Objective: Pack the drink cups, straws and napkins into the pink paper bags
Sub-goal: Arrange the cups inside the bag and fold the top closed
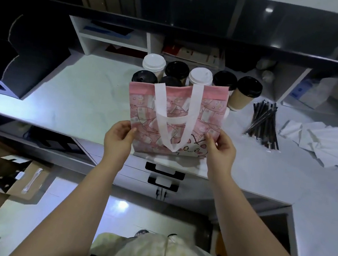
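A flat pink paper bag [207,111] with white handles and a cartoon print is held up over the counter's front edge. My left hand [118,138] pinches its lower left corner, and my right hand [221,149] pinches its lower right corner. Behind the bag stand several lidded paper cups [246,94], some with black lids and two with white lids. A bundle of dark wrapped straws [265,125] lies to the right of the cups. White napkins [321,141] lie spread further right.
The pale counter [73,101] has shelving cubbies [115,38] along its back and a dark box [14,65] at the left. Drawers [164,174] sit below the front edge. An open cardboard box [13,176] stands on the floor at the left.
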A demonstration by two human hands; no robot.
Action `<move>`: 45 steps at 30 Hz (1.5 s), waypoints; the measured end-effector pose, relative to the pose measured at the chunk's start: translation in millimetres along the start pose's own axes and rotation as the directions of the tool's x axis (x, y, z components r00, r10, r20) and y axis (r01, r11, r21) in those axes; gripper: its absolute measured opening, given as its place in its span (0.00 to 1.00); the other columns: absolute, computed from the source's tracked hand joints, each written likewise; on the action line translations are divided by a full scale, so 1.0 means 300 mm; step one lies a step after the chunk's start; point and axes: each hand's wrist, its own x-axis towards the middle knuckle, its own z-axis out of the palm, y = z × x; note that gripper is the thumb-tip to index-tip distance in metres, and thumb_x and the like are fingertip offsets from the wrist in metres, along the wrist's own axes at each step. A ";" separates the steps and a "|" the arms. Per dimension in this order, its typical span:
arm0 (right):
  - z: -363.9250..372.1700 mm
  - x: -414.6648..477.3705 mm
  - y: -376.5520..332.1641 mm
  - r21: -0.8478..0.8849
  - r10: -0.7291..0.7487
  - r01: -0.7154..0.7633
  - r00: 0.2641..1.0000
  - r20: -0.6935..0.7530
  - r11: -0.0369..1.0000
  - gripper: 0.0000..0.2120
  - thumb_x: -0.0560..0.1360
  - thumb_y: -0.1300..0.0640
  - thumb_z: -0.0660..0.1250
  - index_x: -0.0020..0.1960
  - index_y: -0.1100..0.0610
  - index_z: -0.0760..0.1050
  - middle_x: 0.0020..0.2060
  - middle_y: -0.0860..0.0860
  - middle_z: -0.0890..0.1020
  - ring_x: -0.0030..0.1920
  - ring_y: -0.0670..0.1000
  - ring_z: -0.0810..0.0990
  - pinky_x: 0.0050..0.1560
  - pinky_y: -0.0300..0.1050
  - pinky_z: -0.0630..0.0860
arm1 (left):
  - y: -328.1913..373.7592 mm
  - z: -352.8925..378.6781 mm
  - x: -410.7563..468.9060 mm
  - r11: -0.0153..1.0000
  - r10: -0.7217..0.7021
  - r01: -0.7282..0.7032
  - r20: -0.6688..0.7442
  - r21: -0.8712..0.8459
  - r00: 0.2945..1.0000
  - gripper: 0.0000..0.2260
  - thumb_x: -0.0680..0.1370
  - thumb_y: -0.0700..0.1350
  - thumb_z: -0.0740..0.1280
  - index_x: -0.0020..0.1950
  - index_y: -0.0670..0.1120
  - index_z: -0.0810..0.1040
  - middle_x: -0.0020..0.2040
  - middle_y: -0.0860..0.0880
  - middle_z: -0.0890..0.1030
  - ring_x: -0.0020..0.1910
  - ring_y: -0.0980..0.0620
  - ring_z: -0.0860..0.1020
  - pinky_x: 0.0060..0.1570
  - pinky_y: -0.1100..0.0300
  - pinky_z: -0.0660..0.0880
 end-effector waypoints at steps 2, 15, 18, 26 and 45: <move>-0.019 0.001 0.011 -0.005 0.011 -0.011 1.000 0.021 1.000 0.11 0.75 0.64 0.70 0.50 0.48 0.81 0.45 0.46 0.85 0.47 0.45 0.83 0.48 0.42 0.80 | -0.007 -0.001 -0.002 1.000 -0.005 0.005 0.010 -0.005 1.000 0.09 0.79 0.35 0.67 0.49 0.49 0.79 0.47 0.48 0.84 0.48 0.53 0.83 0.52 0.60 0.78; -0.064 0.009 0.050 -0.051 0.134 -0.128 0.981 0.139 0.990 0.14 0.73 0.67 0.72 0.55 0.53 0.79 0.52 0.50 0.83 0.51 0.46 0.83 0.53 0.42 0.80 | -0.035 0.015 -0.043 0.998 -0.062 0.059 -0.093 -0.034 0.994 0.07 0.77 0.34 0.69 0.47 0.46 0.80 0.44 0.50 0.84 0.43 0.59 0.83 0.45 0.68 0.77; -0.074 0.007 0.077 -0.058 0.171 -0.165 0.980 0.104 0.985 0.14 0.73 0.66 0.73 0.53 0.49 0.79 0.52 0.50 0.83 0.52 0.44 0.82 0.55 0.43 0.80 | -0.046 0.002 -0.054 0.996 -0.084 0.083 -0.129 -0.011 0.988 0.06 0.76 0.35 0.70 0.48 0.46 0.81 0.44 0.49 0.84 0.44 0.56 0.83 0.48 0.63 0.78; -0.019 -0.032 0.060 0.022 0.174 -0.174 0.985 -0.003 0.985 0.10 0.74 0.64 0.71 0.52 0.52 0.79 0.52 0.53 0.83 0.56 0.53 0.81 0.56 0.49 0.80 | -0.028 -0.027 -0.064 0.996 -0.084 0.078 -0.150 -0.046 0.985 0.06 0.77 0.36 0.69 0.49 0.47 0.81 0.45 0.51 0.84 0.44 0.57 0.83 0.44 0.63 0.79; 0.135 -0.412 -0.198 0.206 -0.037 0.144 0.893 -0.449 0.968 0.20 0.76 0.73 0.64 0.65 0.60 0.74 0.57 0.54 0.82 0.50 0.44 0.82 0.53 0.43 0.80 | 0.198 -0.157 -0.051 0.990 0.090 -0.066 0.205 -0.122 0.975 0.10 0.81 0.40 0.64 0.48 0.55 0.79 0.47 0.53 0.82 0.50 0.50 0.82 0.47 0.50 0.82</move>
